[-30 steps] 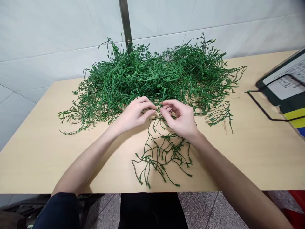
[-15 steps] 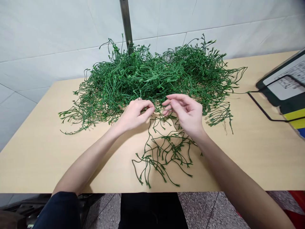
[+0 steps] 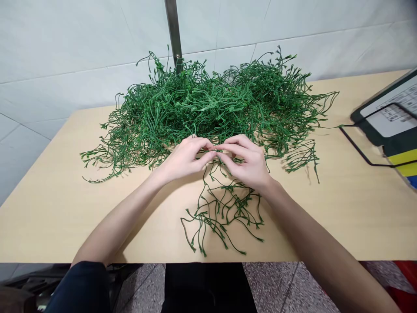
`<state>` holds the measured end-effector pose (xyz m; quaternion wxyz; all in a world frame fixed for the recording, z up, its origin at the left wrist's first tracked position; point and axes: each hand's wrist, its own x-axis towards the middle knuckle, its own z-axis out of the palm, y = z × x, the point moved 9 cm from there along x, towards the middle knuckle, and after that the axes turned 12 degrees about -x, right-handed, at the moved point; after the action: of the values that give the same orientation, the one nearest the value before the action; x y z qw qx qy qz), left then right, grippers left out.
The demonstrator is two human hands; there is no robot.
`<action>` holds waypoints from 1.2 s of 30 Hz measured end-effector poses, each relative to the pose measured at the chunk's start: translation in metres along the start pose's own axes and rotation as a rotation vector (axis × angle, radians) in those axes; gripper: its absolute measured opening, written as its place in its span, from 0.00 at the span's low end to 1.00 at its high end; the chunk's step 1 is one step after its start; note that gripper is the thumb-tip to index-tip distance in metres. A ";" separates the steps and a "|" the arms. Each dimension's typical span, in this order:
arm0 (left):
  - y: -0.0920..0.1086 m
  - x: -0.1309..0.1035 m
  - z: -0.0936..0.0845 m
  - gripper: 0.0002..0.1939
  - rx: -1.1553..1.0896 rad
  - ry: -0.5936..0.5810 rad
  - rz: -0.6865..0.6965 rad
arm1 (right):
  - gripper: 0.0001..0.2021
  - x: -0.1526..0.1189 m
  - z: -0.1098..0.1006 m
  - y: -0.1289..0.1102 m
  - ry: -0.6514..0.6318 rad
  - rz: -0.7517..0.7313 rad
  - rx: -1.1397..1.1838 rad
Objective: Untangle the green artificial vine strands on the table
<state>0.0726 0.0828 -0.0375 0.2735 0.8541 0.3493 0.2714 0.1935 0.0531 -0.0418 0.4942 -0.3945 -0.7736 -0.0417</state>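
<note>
A big heap of green artificial plant stems [image 3: 211,104] lies at the back of the wooden table [image 3: 58,208]. A smaller branching green sprig [image 3: 224,208] trails from my hands toward the table's front edge. My left hand [image 3: 185,158] and my right hand [image 3: 247,161] meet fingertip to fingertip at the near edge of the heap, both pinching the top of the sprig's stem. The stem's end is hidden between the fingers.
A metal post [image 3: 173,30] rises behind the heap against the tiled wall. At the right edge sit a dark tablet-like device [image 3: 387,117] with a black cable [image 3: 358,150] and a yellow and blue item [image 3: 405,167]. Bare tabletop lies left and right of my arms.
Half a second ago my right hand had lifted off with fingers spread; now it has come back left and closed on the stem beside my left hand. The sprig barely shifted.
</note>
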 end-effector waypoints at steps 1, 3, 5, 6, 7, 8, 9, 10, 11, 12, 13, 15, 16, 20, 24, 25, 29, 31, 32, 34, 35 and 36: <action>0.001 0.000 0.000 0.10 0.027 0.002 0.014 | 0.08 0.000 -0.001 -0.003 0.017 -0.046 -0.056; 0.002 -0.001 0.001 0.09 0.107 0.005 0.043 | 0.08 -0.002 -0.001 -0.011 0.028 -0.146 -0.159; 0.004 -0.002 0.001 0.10 0.216 0.018 0.074 | 0.09 -0.005 0.002 -0.017 0.002 -0.223 -0.247; 0.005 -0.003 0.001 0.10 0.279 0.029 0.093 | 0.09 -0.006 0.004 -0.019 -0.012 -0.245 -0.292; 0.008 -0.003 0.001 0.10 0.343 0.044 0.115 | 0.09 -0.007 0.004 -0.021 -0.020 -0.258 -0.336; 0.011 -0.004 0.001 0.11 0.407 0.059 0.139 | 0.09 -0.007 0.004 -0.022 -0.021 -0.266 -0.378; 0.014 -0.004 0.002 0.11 0.468 0.076 0.163 | 0.08 -0.007 0.004 -0.024 -0.015 -0.274 -0.414; 0.017 -0.005 0.002 0.12 0.523 0.093 0.185 | 0.07 -0.007 0.002 -0.026 -0.005 -0.285 -0.445; 0.020 -0.006 0.003 0.12 0.570 0.109 0.203 | 0.07 -0.007 0.001 -0.029 0.008 -0.300 -0.472; 0.022 -0.006 0.004 0.13 0.609 0.125 0.218 | 0.06 -0.007 0.000 -0.031 0.016 -0.319 -0.497; 0.024 -0.007 0.006 0.13 0.644 0.139 0.236 | 0.06 -0.007 0.000 -0.034 0.021 -0.337 -0.523; 0.029 -0.009 0.009 0.14 0.711 0.169 0.288 | 0.05 -0.006 0.002 -0.036 0.013 -0.357 -0.570; 0.031 -0.010 0.010 0.15 0.743 0.187 0.325 | 0.05 -0.006 0.003 -0.036 0.003 -0.355 -0.581; 0.039 -0.016 0.013 0.16 0.836 0.263 0.466 | 0.10 -0.004 0.008 -0.025 -0.068 -0.183 -0.439; 0.037 -0.017 0.014 0.14 0.812 0.235 0.508 | 0.10 -0.005 0.019 0.010 -0.237 0.261 0.022; 0.035 -0.016 0.014 0.14 0.787 0.217 0.497 | 0.11 -0.008 0.024 0.020 -0.290 0.402 0.166; 0.030 -0.013 0.007 0.12 0.622 0.192 0.422 | 0.12 -0.025 0.046 0.035 -0.439 0.833 0.743; 0.026 -0.012 0.002 0.12 0.526 0.209 0.367 | 0.12 -0.026 0.050 0.031 -0.469 0.903 0.901; 0.025 -0.011 -0.001 0.12 0.483 0.221 0.338 | 0.13 -0.026 0.050 0.029 -0.480 0.903 0.920; 0.020 -0.010 -0.005 0.12 0.418 0.238 0.277 | 0.14 -0.023 0.046 0.028 -0.490 0.840 0.835; 0.018 -0.009 -0.006 0.12 0.396 0.236 0.248 | 0.15 -0.020 0.042 0.028 -0.475 0.772 0.738; 0.015 -0.009 -0.006 0.12 0.381 0.226 0.222 | 0.15 -0.015 0.036 0.027 -0.440 0.673 0.615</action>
<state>0.0703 0.0687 -0.0255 0.0352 0.8876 0.3264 0.3231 0.1874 0.0795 -0.0811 0.3989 -0.4577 -0.6658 0.4336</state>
